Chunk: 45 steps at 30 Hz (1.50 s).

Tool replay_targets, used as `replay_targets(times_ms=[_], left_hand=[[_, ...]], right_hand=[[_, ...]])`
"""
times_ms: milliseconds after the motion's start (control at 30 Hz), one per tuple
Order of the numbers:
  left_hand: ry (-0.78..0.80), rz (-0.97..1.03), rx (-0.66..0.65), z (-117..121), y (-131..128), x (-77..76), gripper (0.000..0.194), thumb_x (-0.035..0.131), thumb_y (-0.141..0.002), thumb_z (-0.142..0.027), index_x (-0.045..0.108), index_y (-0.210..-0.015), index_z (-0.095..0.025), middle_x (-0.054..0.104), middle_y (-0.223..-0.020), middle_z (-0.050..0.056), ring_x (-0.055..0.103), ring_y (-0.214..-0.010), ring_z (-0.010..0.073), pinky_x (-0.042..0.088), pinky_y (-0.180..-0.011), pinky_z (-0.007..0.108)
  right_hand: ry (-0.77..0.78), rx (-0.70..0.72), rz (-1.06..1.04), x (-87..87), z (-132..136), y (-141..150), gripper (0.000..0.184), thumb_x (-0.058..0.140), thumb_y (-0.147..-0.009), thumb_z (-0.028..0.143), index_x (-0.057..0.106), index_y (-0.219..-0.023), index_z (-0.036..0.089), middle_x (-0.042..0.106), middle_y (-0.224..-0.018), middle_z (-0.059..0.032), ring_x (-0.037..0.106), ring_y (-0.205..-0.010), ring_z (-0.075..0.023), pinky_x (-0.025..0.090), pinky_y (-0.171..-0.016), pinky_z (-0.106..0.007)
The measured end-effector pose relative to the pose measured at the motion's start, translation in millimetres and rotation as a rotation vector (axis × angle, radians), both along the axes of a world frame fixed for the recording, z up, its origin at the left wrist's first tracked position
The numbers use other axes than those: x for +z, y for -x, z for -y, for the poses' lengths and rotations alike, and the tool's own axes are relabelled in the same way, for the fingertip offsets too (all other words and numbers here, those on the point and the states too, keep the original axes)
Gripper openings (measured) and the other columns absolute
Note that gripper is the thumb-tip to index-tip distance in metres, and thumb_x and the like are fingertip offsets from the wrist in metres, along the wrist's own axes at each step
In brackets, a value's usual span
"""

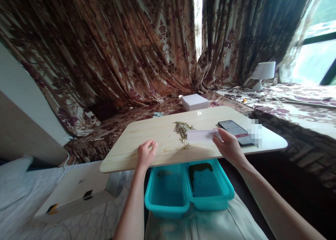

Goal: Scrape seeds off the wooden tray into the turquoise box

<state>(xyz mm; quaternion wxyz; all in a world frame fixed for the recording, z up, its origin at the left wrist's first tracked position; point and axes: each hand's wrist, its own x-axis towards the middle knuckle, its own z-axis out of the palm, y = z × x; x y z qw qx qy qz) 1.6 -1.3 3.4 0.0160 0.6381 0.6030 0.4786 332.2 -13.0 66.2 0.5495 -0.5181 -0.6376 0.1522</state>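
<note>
A light wooden board point(157, 135) lies across in front of me. On it sits a small heap of green-brown grains point(183, 129). My right hand point(228, 146) is closed on a white card point(201, 136), whose left edge touches the grains. My left hand point(145, 154) rests on the board's near edge with its fingers curled in a pinch; what they hold, if anything, is too small to see. Below the board, on my lap, stands a turquoise tray point(187, 198) with two compartments, each holding some grains.
A dark phone point(235, 130) lies on the board right of the card. A white box point(195, 101) sits behind the board, a white lamp point(262, 73) at the far right on a patterned sill. Heavy floral curtains hang behind. A flat white carton point(76, 187) lies at left.
</note>
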Motion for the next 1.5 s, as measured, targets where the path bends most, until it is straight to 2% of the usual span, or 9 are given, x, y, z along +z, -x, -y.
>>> replay_targets(times_ms=[233,500,1000,1200,1500], left_hand=[[0.007,-0.005,0.004,0,0,0.5,0.028,0.055,-0.082,-0.04,0.07,-0.093,-0.019,0.072,-0.094,0.007,0.065,-0.095,0.0222,0.049,-0.092,0.037],[-0.001,0.0,0.001,1,0,1.3,0.028,0.055,-0.082,-0.04,0.07,-0.093,-0.019,0.071,-0.092,0.007,0.065,-0.094,0.0219,0.049,-0.091,0.036],[-0.011,-0.005,-0.003,1,1,0.2,0.029,0.055,-0.082,-0.041,0.07,-0.094,-0.018,0.071,-0.093,0.007,0.065,-0.093,0.0217,0.049,-0.089,0.036],[-0.016,-0.008,-0.005,0,1,-0.3,0.031,0.054,-0.082,-0.042,0.07,-0.094,-0.018,0.071,-0.092,0.007,0.064,-0.092,0.0216,0.049,-0.089,0.036],[-0.02,-0.008,-0.007,0,0,-0.2,0.03,0.054,-0.082,-0.041,0.07,-0.093,-0.018,0.071,-0.093,0.007,0.065,-0.09,0.0213,0.05,-0.088,0.036]], right_hand=[[-0.016,0.061,0.001,-3.2,2,1,0.023,0.051,-0.071,0.022,0.067,-0.088,0.02,0.072,-0.084,-0.0046,0.063,-0.076,-0.0201,0.049,-0.072,-0.032],[0.016,0.091,-0.071,8.3,13,0,0.016,0.052,-0.068,0.022,0.064,-0.078,0.02,0.066,-0.069,-0.0016,0.061,-0.068,-0.0182,0.049,-0.065,-0.028],[0.107,0.068,-0.227,-6.3,12,-17,0.009,0.056,-0.064,0.024,0.06,-0.071,0.02,0.063,-0.066,-0.0014,0.058,-0.064,-0.0171,0.044,-0.058,-0.026],[0.129,0.188,-0.267,-2.5,13,-9,0.01,0.056,-0.065,0.023,0.06,-0.073,0.02,0.064,-0.065,-0.0007,0.057,-0.063,-0.0159,0.043,-0.057,-0.025],[0.148,0.236,-0.286,-8.0,-2,1,0.001,0.055,-0.064,0.022,0.054,-0.064,0.021,0.058,-0.06,0.0017,0.053,-0.06,-0.0141,0.04,-0.055,-0.024]])
